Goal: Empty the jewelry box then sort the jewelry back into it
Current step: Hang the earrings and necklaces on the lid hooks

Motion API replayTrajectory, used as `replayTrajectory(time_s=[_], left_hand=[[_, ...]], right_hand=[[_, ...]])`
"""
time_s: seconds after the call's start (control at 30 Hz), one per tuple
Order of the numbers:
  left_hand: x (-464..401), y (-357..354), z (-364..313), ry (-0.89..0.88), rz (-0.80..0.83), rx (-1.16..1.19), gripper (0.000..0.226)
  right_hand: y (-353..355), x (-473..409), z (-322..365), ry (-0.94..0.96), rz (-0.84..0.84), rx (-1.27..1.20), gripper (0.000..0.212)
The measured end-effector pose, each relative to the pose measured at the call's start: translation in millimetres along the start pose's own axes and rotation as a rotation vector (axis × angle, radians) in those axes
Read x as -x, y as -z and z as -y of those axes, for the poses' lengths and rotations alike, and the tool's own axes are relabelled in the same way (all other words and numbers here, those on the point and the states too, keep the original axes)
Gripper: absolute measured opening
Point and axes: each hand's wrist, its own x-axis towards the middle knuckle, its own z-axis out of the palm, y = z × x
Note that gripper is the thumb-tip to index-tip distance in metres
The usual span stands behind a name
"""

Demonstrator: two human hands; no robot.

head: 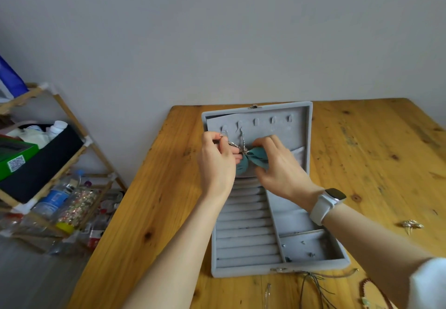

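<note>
A: The grey velvet jewelry box [263,188] lies open at the centre of the wooden table [149,200]. The left hand [216,161] pinches a thin silver chain [230,142] near the lid hooks [255,121].

B: The right hand [277,166] pinches the teal feather-shaped pendants [255,158]. The chains look crossed; pulling apart could knot them, or one could slip off its hook.

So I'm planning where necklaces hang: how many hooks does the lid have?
5, in a row across the top of the lid: at and. The hands hide none.
</note>
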Motion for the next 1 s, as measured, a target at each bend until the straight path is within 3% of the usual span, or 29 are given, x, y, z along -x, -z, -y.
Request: replayTrajectory(time_s=[0.1,0.2,0.43,0.53,0.7,0.83,1.0], left_hand=[[2,-2,-4,0.04,0.007,0.068,0.002],[3,-2,-4,0.033,0.007,0.051,0.003],[-5,3,-6,-0.15,-0.101,-0.349,0.008],[-5,7,-11,-0.213,-0.12,-0.367,0.009],[-5,4,-5,-0.252,-0.169,-0.347,0.008],[-3,-2,1,-0.268,-0.217,-0.322,0.005],[-3,-7,11,-0.349,-0.248,-0.425,0.004]], right_hand=[[-7,5,-4,0.006,-0.011,0.013,0.061],[-13,2,-3,-0.03,-0.051,0.073,0.062],[-32,-4,6,-0.097,-0.245,0.201,0.026],[-30,-5,6,-0.054,-0.299,0.186,0.015],[-7,-6,-5,0.059,-0.267,0.144,0.023],[7,-15,-17,0.2,-0.233,0.398,0.013],[8,-24,-20,0.158,-0.048,0.615,0.015]])
